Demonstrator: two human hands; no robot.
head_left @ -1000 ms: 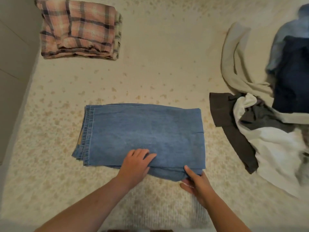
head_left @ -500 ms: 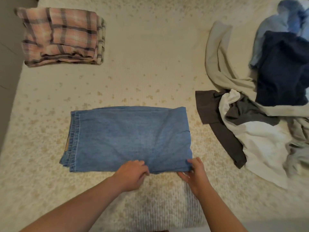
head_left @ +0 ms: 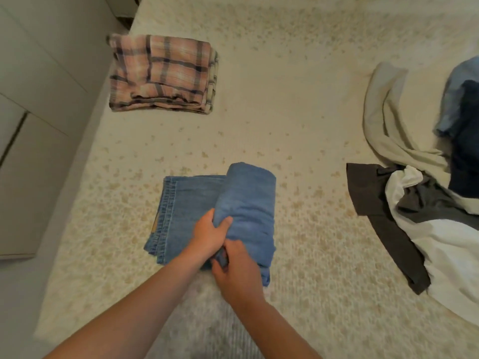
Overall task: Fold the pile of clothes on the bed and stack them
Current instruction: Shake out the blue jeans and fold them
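The folded pair of light blue denim jeans (head_left: 191, 211) is lying on the cream speckled bedspread (head_left: 298, 104), near its front edge, with the right-hand portion doubled over towards the waistband in a thick raised fold. The person's left hand (head_left: 211, 235) is gripping the near edge of that fold, thumb on top and fingers curled round the denim. The right hand (head_left: 237, 270) is sitting just beside it, touching it, and seems to be pinching the lower corner of the same fold, though its fingertips are partly hidden. A folded pink plaid cloth (head_left: 162, 73) is resting well apart at the far left of the bed. An unfolded heap of grey, white, beige and blue clothes (head_left: 420, 193) is lying along the right side.
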